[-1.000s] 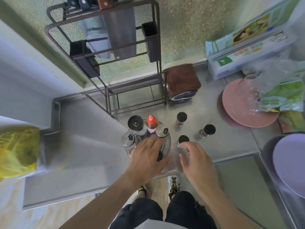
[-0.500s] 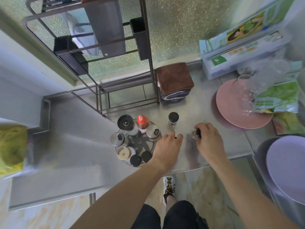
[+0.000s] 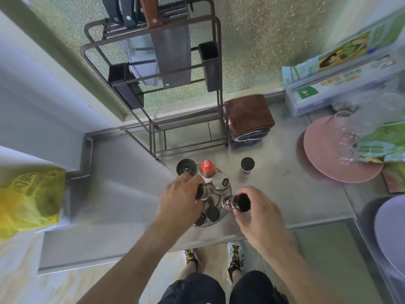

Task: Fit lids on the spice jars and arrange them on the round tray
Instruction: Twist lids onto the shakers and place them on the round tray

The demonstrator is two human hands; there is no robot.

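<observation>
Nearest: right hand (image 3: 258, 218) gripping a black-lidded jar (image 3: 237, 202), tilted, at the round tray (image 3: 228, 195) edge. Left hand (image 3: 182, 200) closed round another jar (image 3: 202, 191) over the tray. Several lidded jars already there. Farther out, one capped jar (image 3: 247, 166) alone on the tabletop (image 3: 285, 194), probably last.
</observation>
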